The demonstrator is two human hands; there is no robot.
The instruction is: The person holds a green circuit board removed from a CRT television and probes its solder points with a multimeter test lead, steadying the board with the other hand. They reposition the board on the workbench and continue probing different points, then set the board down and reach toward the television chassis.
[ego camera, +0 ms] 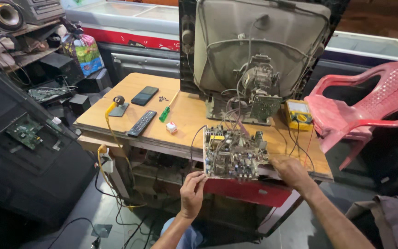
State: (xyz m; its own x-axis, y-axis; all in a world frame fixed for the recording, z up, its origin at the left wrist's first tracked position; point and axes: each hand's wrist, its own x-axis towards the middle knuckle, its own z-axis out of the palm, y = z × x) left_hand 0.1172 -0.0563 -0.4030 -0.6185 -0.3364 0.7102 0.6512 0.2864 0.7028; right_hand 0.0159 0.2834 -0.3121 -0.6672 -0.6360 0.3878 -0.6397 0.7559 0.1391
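The circuit board [232, 154] lies flat at the wooden table's [130, 92] near edge, overhanging it, long axis left to right, the left hand [192, 193] pinching its near-left corner from below while the right hand [291, 169] rests curled at its right edge.

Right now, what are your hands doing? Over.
Left hand grips circuit board corner. Right hand on its right edge. Board overhangs table edge, wires tie it to TV.

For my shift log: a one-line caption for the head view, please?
Both hands, left hand and right hand, hold a circuit board at the wooden table edge, before an opened tube television.
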